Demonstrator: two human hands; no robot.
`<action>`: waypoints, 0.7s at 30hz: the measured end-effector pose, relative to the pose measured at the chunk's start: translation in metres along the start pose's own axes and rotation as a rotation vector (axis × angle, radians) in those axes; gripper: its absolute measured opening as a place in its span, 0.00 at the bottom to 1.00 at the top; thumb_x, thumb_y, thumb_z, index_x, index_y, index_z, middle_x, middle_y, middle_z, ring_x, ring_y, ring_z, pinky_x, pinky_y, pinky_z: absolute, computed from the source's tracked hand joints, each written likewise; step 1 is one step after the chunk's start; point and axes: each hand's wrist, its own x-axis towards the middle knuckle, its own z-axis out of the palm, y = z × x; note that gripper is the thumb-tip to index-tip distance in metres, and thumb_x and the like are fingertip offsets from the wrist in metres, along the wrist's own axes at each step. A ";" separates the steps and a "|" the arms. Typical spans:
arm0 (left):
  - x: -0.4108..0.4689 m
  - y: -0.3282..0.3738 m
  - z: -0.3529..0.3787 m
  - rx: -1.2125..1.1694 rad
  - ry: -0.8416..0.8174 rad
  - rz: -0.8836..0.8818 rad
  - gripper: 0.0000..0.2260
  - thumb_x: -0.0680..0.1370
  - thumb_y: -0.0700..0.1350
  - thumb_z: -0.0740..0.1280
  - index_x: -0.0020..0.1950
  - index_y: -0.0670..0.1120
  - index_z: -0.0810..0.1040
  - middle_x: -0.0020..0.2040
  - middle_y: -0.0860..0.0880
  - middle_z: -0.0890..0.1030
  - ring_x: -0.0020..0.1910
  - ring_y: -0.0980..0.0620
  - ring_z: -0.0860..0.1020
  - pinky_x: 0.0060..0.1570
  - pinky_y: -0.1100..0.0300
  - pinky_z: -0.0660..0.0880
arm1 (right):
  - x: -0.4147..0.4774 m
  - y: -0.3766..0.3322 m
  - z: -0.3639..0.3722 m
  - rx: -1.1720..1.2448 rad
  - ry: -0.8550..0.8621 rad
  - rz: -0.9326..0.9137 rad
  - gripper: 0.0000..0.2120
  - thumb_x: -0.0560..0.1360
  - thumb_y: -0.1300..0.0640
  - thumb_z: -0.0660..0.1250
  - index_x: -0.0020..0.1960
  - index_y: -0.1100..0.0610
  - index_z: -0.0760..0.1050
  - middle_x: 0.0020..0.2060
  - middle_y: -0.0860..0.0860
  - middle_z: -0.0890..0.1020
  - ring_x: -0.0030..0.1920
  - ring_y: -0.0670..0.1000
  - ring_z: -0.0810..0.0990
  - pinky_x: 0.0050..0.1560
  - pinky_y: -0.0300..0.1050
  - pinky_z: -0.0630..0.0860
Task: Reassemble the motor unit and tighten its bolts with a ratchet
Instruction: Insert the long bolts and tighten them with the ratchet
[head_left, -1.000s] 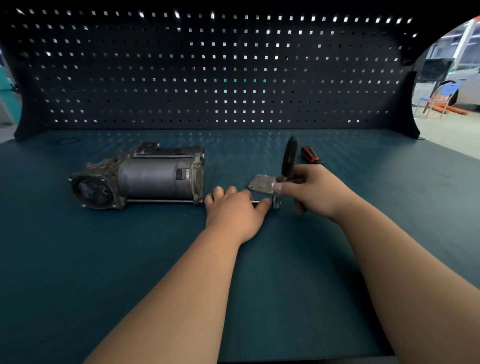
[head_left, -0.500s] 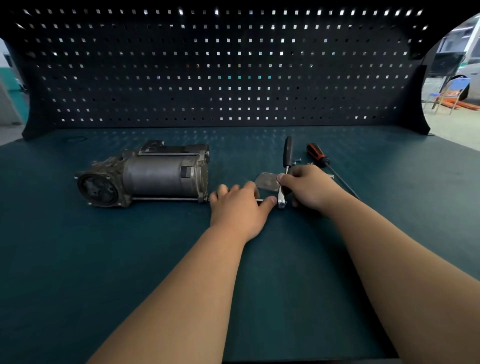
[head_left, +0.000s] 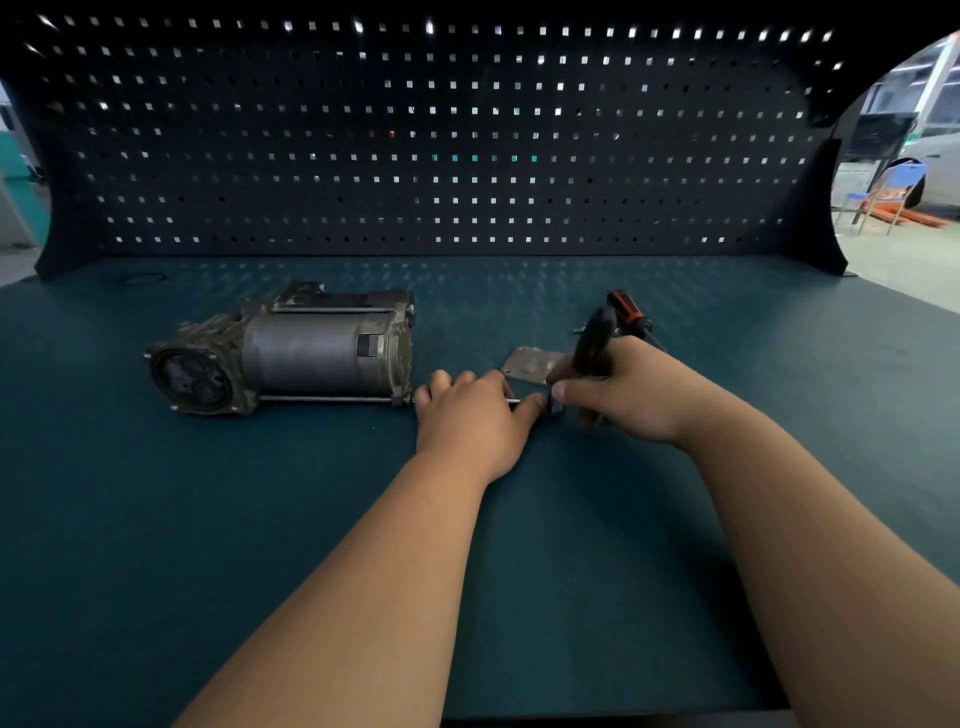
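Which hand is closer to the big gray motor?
Left. The left hand lies just off the motor's right end, holding a thin rod. The right hand is farther right, beyond the left hand, gripping the ratchet.

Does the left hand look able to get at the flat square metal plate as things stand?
Probably yes. The flat square metal plate lies just beyond the left hand, nothing between them; but that hand holds a thin bolt, and the right hand with the black-handled ratchet crowds the plate's right edge.
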 end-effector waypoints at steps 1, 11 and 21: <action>0.000 0.000 0.000 -0.001 0.001 0.001 0.23 0.75 0.68 0.54 0.54 0.52 0.75 0.58 0.48 0.76 0.60 0.44 0.65 0.58 0.50 0.59 | 0.001 0.001 0.001 0.016 -0.006 0.012 0.03 0.75 0.54 0.68 0.46 0.53 0.79 0.31 0.50 0.84 0.33 0.50 0.82 0.37 0.42 0.78; -0.005 -0.001 -0.002 -0.050 0.046 -0.006 0.24 0.76 0.67 0.54 0.53 0.50 0.77 0.56 0.47 0.76 0.58 0.44 0.66 0.57 0.50 0.60 | 0.029 0.003 0.017 -0.044 0.116 0.292 0.23 0.80 0.44 0.58 0.35 0.59 0.76 0.17 0.51 0.74 0.16 0.46 0.70 0.24 0.38 0.64; -0.004 -0.001 -0.003 0.026 -0.032 -0.006 0.27 0.76 0.67 0.52 0.58 0.49 0.77 0.60 0.46 0.74 0.62 0.43 0.64 0.61 0.49 0.59 | 0.024 0.006 0.019 -0.041 0.064 0.231 0.16 0.79 0.46 0.60 0.39 0.55 0.74 0.21 0.50 0.78 0.18 0.44 0.71 0.25 0.37 0.66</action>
